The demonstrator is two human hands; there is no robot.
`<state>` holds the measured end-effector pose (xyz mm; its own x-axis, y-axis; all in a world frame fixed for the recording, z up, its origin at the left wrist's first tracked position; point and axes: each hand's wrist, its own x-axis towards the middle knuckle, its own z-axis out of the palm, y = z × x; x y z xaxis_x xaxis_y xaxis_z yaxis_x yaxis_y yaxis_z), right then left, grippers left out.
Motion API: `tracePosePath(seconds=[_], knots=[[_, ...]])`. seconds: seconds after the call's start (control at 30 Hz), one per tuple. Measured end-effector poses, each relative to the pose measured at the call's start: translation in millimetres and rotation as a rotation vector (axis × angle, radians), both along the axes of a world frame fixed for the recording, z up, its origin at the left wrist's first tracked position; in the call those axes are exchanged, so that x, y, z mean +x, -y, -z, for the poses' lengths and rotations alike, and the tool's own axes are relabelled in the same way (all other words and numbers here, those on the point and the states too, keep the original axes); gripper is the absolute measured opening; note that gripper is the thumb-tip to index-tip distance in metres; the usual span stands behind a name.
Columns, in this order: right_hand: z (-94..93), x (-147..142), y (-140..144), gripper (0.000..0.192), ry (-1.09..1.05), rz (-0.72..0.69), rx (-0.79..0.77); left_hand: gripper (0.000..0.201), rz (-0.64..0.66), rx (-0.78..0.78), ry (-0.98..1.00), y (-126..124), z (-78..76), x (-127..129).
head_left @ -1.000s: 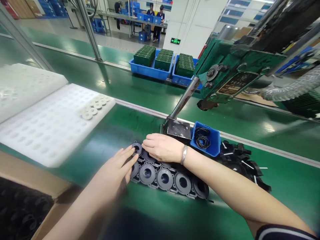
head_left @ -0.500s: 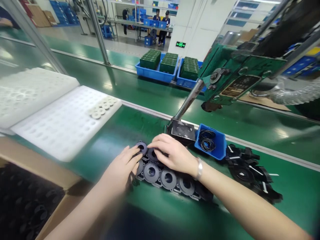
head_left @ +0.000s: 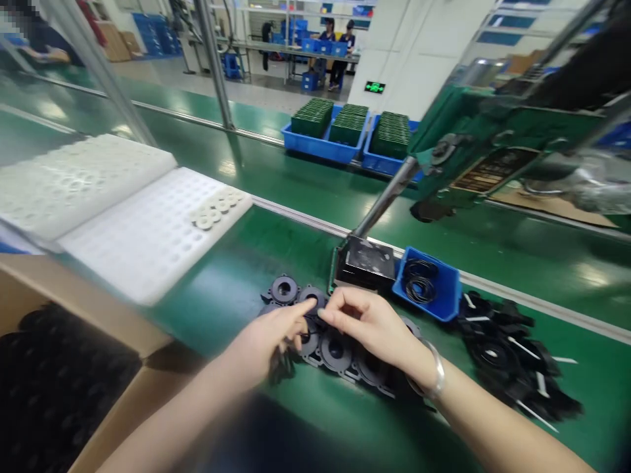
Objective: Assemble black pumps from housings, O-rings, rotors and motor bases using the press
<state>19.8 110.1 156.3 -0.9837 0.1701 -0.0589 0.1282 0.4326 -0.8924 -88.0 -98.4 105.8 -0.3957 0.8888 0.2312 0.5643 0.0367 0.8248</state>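
A: Take your small blue bin (head_left: 446, 292) as the landmark. What does it contain?

B: You have thin black rings (head_left: 419, 282) looped together in it, towards its left side.

A: And where are the round black parts (head_left: 326, 348) you're working over?

B: They sit in rows on the green desk (head_left: 224, 263), left of the bin and nearer to you; your hands cover several.

A: How does each grip stand?

B: Your right grip (head_left: 323, 309) has thumb and forefinger drawn close together above the parts; I cannot tell whether you pinch anything. Your left grip (head_left: 308, 322) has its forefinger stretched across a part and the other fingers curled; whether those hold something, I cannot tell.

A: Which other containers do you have around the bin?

B: Well to its left, your white tray (head_left: 133, 243) of round hollows has pale rings (head_left: 215, 211) grouped at its far right corner. Far left of the bin, on your side, an open cardboard box (head_left: 83, 309) holds a mass of dark parts (head_left: 64, 374), too blurred to make out. Beyond the bin and leftward, one blue crate (head_left: 320, 151) carries two rows of green plates (head_left: 311, 117), and its neighbouring crate (head_left: 377, 163) carries more.
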Motion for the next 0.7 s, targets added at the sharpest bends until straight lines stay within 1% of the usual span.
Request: tracePosePath(seconds=[0.07, 0.1, 0.17, 0.2, 0.23, 0.3, 0.37, 0.4, 0.47, 0.53, 0.6, 0.7], knots=[[4.3, -3, -8, 0.028, -0.025, 0.076, 0.096, 0.046, -0.118, 0.061, 0.057, 7, 0.0, -5], [7.5, -5, -12, 0.026, -0.039, 0.091, 0.164, 0.044, -0.193, 0.097, 0.066, 9, -0.8, -8], [14.4, -11, -17, 0.021, -0.058, 0.083, 0.3, 0.037, -0.305, 0.149, -0.003, 10, -2.9, -14], [17.7, -14, -18, 0.02, -0.067, 0.074, 0.353, 0.034, -0.319, 0.156, -0.088, 8, -3.6, -16], [20.6, -17, -18, 0.019, -0.074, 0.068, 0.397, 0.032, -0.29, 0.149, -0.199, 6, -3.9, -16], [24.9, -22, -15, 0.019, -0.084, 0.056, 0.477, 0.031, -0.165, 0.123, -0.44, -1, -2.3, -16], [27.9, -25, -12, 0.02, -0.084, 0.044, 0.558, 0.034, -0.026, 0.093, -0.608, -8, 1.4, -14], [29.4, -25, -11, 0.02, -0.082, 0.044, 0.6, 0.034, 0.019, 0.078, -0.663, -11, 3.5, -13], [32.5, -24, -11, 0.014, -0.091, 0.062, 0.673, 0.036, 0.061, 0.034, -0.726, -14, 6.8, -12], [35.7, -21, -13, 0.013, -0.125, 0.033, 0.723, 0.038, 0.091, -0.021, -0.735, -15, 8.0, -14], [38.0, -19, -17, 0.021, -0.171, -0.074, 0.781, 0.04, 0.131, -0.06, -0.732, -14, 7.0, -16], [37.5, -17, -23, 0.031, -0.2, -0.232, 0.941, 0.043, 0.174, -0.082, -0.751, -13, 4.0, -17]])
